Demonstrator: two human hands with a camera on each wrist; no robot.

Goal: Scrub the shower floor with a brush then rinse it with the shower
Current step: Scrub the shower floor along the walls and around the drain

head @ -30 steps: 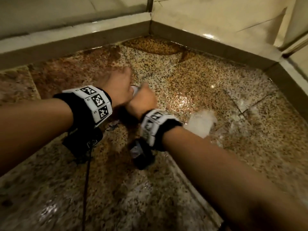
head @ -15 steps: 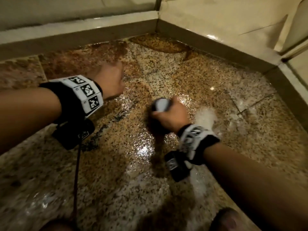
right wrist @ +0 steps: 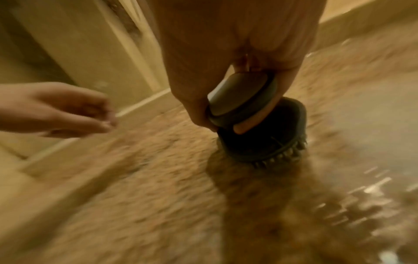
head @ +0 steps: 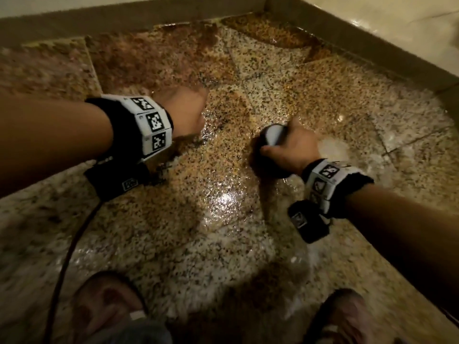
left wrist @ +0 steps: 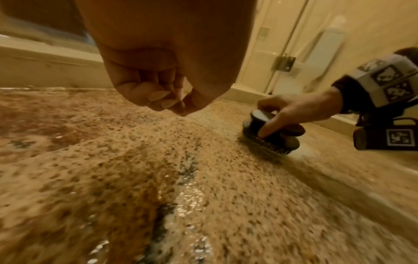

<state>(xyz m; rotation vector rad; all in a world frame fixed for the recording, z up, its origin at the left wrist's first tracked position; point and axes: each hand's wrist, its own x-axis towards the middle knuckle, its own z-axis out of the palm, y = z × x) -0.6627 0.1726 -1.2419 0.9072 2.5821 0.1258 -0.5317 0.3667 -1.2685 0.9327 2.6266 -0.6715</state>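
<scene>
Left hand (head: 185,109): above the wet shower floor (head: 223,219), fingers (left wrist: 156,97) loosely curled together, holding nothing. Right hand (head: 289,147): fingers (right wrist: 243,127) wrapped around the knob of the brush (right wrist: 260,132), bristles on the floor, near its middle.

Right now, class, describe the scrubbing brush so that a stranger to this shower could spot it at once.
Start at the speckled, wet granite shower floor, near its middle. There the right hand grips a round black brush by its pale-topped knob, bristles down on the stone. It is the only dark tool there; the left hand holds nothing.
</scene>
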